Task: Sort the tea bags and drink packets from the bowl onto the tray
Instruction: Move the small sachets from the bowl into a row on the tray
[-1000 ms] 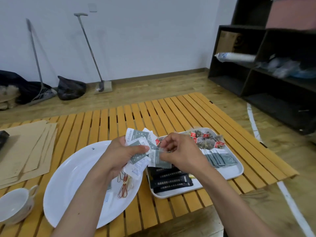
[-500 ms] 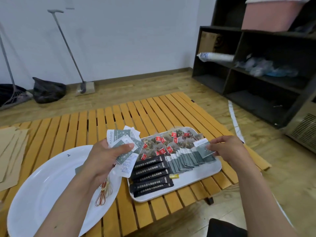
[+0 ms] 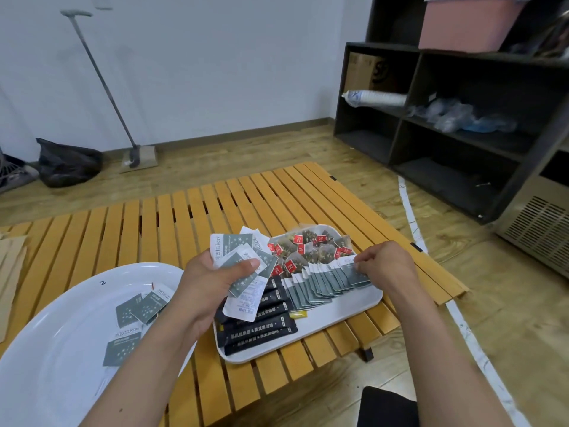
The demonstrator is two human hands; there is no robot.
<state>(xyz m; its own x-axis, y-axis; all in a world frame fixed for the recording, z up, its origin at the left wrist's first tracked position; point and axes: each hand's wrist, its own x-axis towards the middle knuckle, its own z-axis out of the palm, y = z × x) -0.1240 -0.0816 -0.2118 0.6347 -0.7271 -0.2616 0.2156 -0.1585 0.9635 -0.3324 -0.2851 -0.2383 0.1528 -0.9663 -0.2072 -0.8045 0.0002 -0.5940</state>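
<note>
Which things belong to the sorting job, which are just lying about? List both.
Job: bowl; tray; grey packets; black packets; tea bags; left hand; right hand.
Lying about: broom; black bag; shelf; pink bin.

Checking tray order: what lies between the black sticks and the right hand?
In the head view, an overlapping row of grey packets spans from black sticks to right hand.

Right hand (image 3: 380, 266) has dropped down since half a second ago, so the grey packet (image 3: 354, 270) pinched in its fingertips now touches the end of the fanned row (image 3: 320, 280). A second back that hand was over by the left hand's bundle (image 3: 243, 266).
</note>
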